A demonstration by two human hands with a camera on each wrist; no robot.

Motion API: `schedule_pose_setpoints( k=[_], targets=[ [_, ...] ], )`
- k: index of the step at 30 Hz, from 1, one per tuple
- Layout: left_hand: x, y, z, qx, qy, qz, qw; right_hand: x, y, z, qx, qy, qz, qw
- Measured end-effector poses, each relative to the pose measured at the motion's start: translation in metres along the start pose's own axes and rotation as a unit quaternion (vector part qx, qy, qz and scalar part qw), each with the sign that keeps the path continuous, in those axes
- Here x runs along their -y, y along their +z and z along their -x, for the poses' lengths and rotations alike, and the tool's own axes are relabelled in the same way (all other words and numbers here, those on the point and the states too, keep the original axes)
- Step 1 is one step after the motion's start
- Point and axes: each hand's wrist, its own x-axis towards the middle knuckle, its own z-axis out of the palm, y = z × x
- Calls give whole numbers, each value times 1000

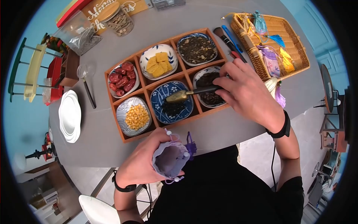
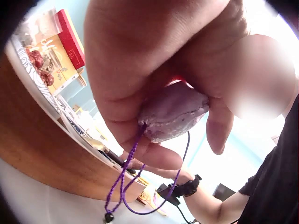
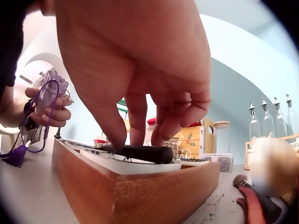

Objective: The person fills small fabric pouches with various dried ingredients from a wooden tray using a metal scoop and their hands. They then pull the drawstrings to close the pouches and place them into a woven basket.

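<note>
My left hand grips a lavender drawstring pouch in front of the wooden tray. The pouch mouth gapes upward in the head view; purple cords hang from it in the left wrist view. With fingertips and thumb, my right hand pinches the black handle of a small brass-coloured scoop. The scoop's head lies inside a blue patterned bowl, just above small black bits. Its handle passes over a bowl of dark dried pieces, partly hidden by my right hand.
Other tray compartments hold bowls of red dates, yellow cubes, yellow kernels and brown dried herbs. A wicker basket with pouches stands right, brushes beside it. A white dish and strainer lie left.
</note>
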Motion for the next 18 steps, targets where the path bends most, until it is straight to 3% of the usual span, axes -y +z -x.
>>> schedule_pose_setpoints(
  k=[4,7,10,12,13,15,16,18],
  targets=[
    [6,4,-2,-13,-28,56,998,1,5,-2,20,23,-1,1000],
    [-1,6,-6,-41,-32,18,998,3,1,3,-40,10,-37,998],
    [1,11,-12,-40,1,25,999,6,-16,17,-74,65,-97,990],
    [-3,14,-20,-48,13,21,999,9,-28,30,-172,119,-216,954],
    [-7,14,-24,-54,19,12,998,11,-32,40,-173,120,-211,955],
    [-17,16,-32,-44,-2,12,999,12,-38,60,-274,209,-365,865],
    [-19,17,-39,-19,-2,-2,1000,9,-39,66,-308,198,-419,831],
    [-26,18,-51,21,-6,-49,999,4,-35,70,-334,197,-431,815]
  ],
)
